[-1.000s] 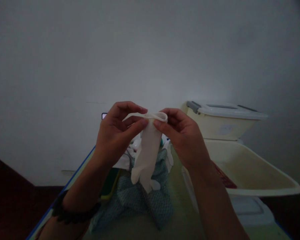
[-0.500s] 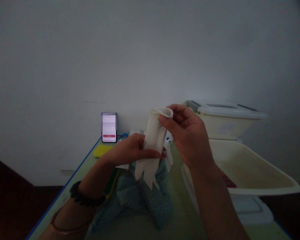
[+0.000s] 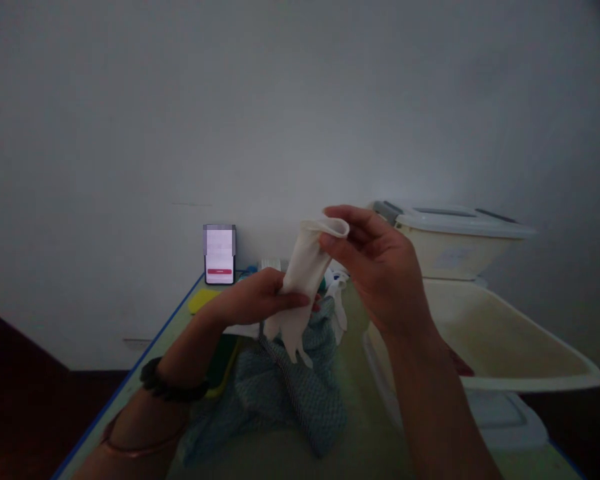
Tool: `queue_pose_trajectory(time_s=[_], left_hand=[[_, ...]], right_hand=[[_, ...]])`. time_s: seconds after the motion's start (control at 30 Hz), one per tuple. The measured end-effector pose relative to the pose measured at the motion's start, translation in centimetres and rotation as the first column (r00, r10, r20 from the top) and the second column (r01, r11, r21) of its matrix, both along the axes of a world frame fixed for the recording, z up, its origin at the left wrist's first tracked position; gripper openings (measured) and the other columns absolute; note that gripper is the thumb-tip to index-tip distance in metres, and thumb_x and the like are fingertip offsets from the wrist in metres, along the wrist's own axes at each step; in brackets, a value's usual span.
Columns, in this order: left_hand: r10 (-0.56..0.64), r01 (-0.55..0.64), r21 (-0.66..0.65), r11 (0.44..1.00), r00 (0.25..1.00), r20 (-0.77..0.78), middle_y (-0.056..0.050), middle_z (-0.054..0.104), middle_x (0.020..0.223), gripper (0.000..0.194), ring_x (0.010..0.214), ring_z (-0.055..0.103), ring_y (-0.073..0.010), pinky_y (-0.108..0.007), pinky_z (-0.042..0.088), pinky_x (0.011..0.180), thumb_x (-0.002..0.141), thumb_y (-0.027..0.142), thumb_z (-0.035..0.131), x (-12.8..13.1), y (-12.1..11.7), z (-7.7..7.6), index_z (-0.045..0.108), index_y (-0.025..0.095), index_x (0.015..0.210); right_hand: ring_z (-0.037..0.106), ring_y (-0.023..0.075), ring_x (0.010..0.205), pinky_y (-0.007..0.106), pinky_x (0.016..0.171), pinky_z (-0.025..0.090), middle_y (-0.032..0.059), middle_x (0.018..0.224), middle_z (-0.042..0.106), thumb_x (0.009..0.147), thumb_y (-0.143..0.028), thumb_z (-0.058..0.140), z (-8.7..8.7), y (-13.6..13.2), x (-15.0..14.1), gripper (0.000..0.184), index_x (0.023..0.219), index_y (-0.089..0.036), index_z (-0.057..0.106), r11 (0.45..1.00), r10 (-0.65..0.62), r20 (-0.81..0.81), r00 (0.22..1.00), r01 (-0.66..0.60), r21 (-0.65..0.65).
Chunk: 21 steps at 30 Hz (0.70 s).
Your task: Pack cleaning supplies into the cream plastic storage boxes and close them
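Note:
A white rubber glove (image 3: 306, 263) hangs in the air over the table, cuff up and fingers dangling down. My left hand (image 3: 265, 297) is closed round its middle, the thumb lying across the front. At the cuff, my right hand (image 3: 370, 263) pinches the rim between thumb and fingers, and the opening gapes a little. Below the glove lies a crumpled blue-green towel (image 3: 290, 393). Another white glove (image 3: 338, 307) rests behind, near the towel's far right end.
A phone (image 3: 220, 257) leans against the wall at the back left. Near it are a yellow sponge-like piece (image 3: 203, 301) and a dark green item with a yellow edge (image 3: 225, 360). To the right stand a large cream basin (image 3: 520, 333) and a lidded storage box (image 3: 455, 250).
The glove's lower part has swung slightly left and up with my left hand. My right hand's index finger has lifted over the cuff, which it still pinches.

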<state>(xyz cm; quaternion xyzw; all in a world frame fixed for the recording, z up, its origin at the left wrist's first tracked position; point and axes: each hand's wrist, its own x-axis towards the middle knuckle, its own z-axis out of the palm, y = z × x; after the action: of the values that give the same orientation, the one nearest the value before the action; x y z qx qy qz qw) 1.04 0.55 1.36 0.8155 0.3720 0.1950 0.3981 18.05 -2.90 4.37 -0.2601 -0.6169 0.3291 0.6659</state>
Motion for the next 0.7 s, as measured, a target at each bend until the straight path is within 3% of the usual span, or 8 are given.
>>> queue_pose_trajectory(time_s=[0.2,0.3,0.4,0.53,0.7], left_hand=[[0.127,-0.092,-0.129,0.987,0.948,0.291,-0.004,0.072,0.072,0.024,0.058,0.063,-0.0136,-0.020,0.045,0.051,0.082,0.035,0.057,-0.9,0.8,0.0,0.072,0.015,0.082],[0.225,-0.160,-0.169,0.973,0.832,0.508,-0.002,0.071,0.068,0.014,0.055,0.061,-0.0113,-0.018,0.045,0.049,0.077,0.023,0.061,-1.2,1.2,0.0,0.072,0.015,0.077],[0.349,-0.194,-0.298,0.935,0.661,0.665,-0.004,0.072,0.074,0.015,0.062,0.065,-0.0134,-0.020,0.050,0.056,0.071,0.016,0.062,-1.3,1.5,0.1,0.072,0.014,0.082],[0.452,-0.130,-0.452,0.882,0.500,0.738,-0.011,0.073,0.083,0.020,0.077,0.069,-0.0204,-0.031,0.056,0.070,0.078,0.015,0.053,-1.4,1.7,0.4,0.070,0.010,0.087],[0.469,-0.076,-0.490,0.868,0.449,0.761,-0.010,0.073,0.083,0.021,0.075,0.069,-0.0190,-0.031,0.058,0.069,0.083,0.013,0.049,-1.7,1.6,1.1,0.069,0.009,0.089]], right_hand=[[0.065,0.0103,0.082,0.022,0.071,0.054,-0.0043,0.091,0.070,0.076,-0.015,0.067,0.2,-1.2,0.3,0.024,0.098,-0.025,0.066,0.982,-0.129,0.222,0.966,0.093,0.164],[0.063,0.0105,0.083,0.023,0.076,0.051,-0.0032,0.091,0.070,0.077,-0.012,0.066,0.6,-1.8,0.6,0.022,0.095,-0.023,0.066,0.941,-0.237,0.375,0.896,0.117,0.317],[0.062,0.0122,0.086,0.025,0.081,0.049,0.0003,0.089,0.070,0.075,-0.007,0.066,0.7,-1.7,0.6,0.020,0.091,-0.017,0.066,0.896,-0.292,0.598,0.747,-0.006,0.445],[0.058,0.0150,0.091,0.028,0.084,0.048,0.0031,0.088,0.070,0.075,-0.005,0.063,0.2,-1.0,0.1,0.020,0.092,-0.015,0.067,0.894,-0.245,0.755,0.608,-0.161,0.419],[0.056,0.0155,0.090,0.028,0.085,0.046,0.0028,0.087,0.070,0.076,-0.005,0.062,-0.4,-0.3,-0.5,0.018,0.089,-0.015,0.068,0.919,-0.219,0.811,0.542,-0.165,0.358]])
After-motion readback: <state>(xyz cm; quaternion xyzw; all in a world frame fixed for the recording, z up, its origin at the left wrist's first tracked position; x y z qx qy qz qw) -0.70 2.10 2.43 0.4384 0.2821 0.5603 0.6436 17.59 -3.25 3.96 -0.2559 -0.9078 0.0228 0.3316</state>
